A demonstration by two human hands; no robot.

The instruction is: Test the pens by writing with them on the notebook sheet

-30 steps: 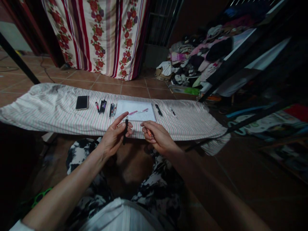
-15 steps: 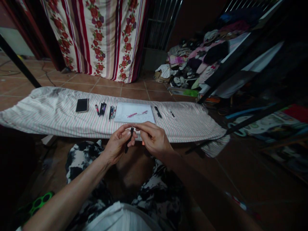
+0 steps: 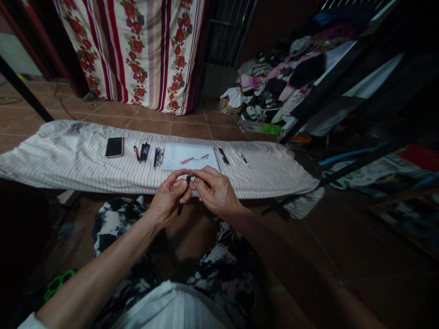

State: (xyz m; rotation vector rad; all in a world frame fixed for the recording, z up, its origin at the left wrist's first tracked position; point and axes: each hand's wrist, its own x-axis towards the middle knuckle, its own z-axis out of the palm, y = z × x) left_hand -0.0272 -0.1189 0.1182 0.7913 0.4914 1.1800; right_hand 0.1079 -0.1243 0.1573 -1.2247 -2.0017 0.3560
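Note:
My left hand point(image 3: 165, 200) is closed around a dark, slim pen point(image 3: 180, 209), which slants down between thumb and fingers. Close beside it, my right hand point(image 3: 219, 192) pinches its thumb and fingers together near the pen's upper end; what it grips is too small or hidden to name. A speck of orange shows under the right fingers. Just beyond both hands, a spiral notebook point(image 3: 171, 155) lies on the striped cloth, with pink pen parts point(image 3: 187, 161) and a thin piece on its page.
On the striped cloth point(image 3: 78, 176) lie a phone point(image 3: 114, 147), several pens point(image 3: 144, 152) left of the notebook, a black pen point(image 3: 223, 156) and a small clear-and-black piece point(image 3: 243, 159) to its right. Dark metal bars point(image 3: 24, 89) flank the cloth. Clothes point(image 3: 274, 84) are heaped behind.
My right hand has drawn in slightly toward the left, its fingertips now closer to the pen's top. The left hand keeps its hold on the pen. The view has shifted a little.

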